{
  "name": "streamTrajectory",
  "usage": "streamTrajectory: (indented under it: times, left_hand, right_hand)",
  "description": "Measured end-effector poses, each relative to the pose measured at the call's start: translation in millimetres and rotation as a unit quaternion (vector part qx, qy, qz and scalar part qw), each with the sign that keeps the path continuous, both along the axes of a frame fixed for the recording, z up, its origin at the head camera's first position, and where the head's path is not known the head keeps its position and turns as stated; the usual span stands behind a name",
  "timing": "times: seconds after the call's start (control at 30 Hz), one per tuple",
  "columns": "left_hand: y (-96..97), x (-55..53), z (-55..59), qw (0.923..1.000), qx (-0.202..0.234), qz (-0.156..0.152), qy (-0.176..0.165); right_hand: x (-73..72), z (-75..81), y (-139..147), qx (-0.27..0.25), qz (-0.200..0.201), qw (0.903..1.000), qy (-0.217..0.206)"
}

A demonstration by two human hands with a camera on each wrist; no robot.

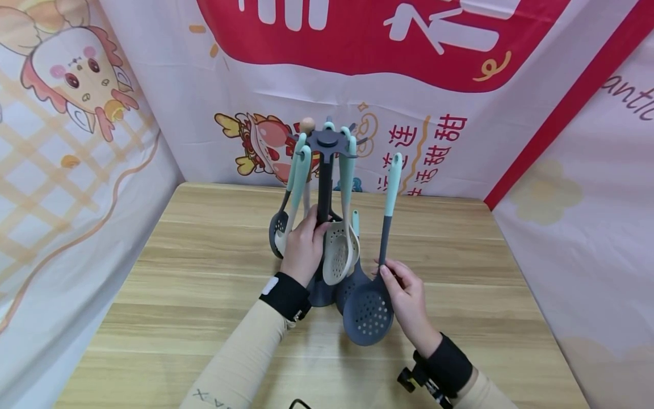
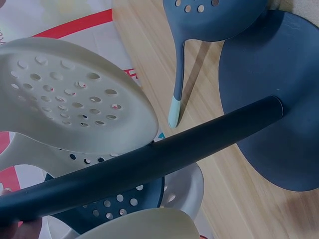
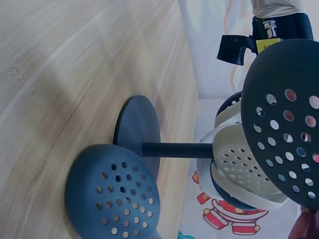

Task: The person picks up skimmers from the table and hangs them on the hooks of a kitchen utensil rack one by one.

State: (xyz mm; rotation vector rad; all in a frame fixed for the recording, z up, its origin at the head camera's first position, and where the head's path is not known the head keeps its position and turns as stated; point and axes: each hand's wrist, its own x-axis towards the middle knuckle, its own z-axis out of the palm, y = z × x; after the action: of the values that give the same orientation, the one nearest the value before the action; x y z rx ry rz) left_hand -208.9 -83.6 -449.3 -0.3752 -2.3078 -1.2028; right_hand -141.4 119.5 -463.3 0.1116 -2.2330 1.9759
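Observation:
A dark utensil stand (image 1: 325, 187) rises from the middle of the table, its round base (image 2: 279, 159) flat on the wood. My left hand (image 1: 300, 250) grips its pole, among hanging utensils with mint handles. One of these is a pale slotted spoon (image 1: 336, 257), just right of that hand. In my right hand (image 1: 410, 298), a dark blue skimmer (image 1: 369, 315) is pinched low on its handle, with the round perforated head down and the mint grip up. A second dark skimmer (image 3: 114, 194) is beside the base, partly hidden in the head view.
The wooden table (image 1: 204, 318) runs back to a printed cloth (image 1: 306, 74), with more cloth at both sides. A wooden knob (image 1: 307, 124) shows at the stand's top left. A thin black loop (image 1: 299, 404) is at the front edge of the head view.

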Motion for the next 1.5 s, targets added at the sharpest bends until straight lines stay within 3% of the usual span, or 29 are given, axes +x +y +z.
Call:
streamTrajectory:
  times: [0.27, 0.9, 1.17, 1.5]
  left_hand:
    - [0.1, 0.8, 1.1, 1.0, 0.001, 0.001, 0.003]
    - [0.3, 2.3, 2.0, 1.0, 0.002, 0.003, -0.005]
    - [0.2, 1.8, 0.8, 1.0, 0.003, 0.003, -0.007]
    - [0.5, 0.4, -0.3, 0.9999, 0.002, 0.004, -0.01]
  right_hand:
    - [5.0, 10.0, -1.0, -0.016, 0.017, 0.9992, 0.033]
    - [10.0, 33.8, -4.8, -0.02, 0.011, 0.9965, 0.081]
    - [13.1, 37.7, -5.9, 0.01, 0.002, 0.9942, 0.107]
    - [16.2, 40.3, -7.5, 0.026, -0.001, 0.9945, 0.102]
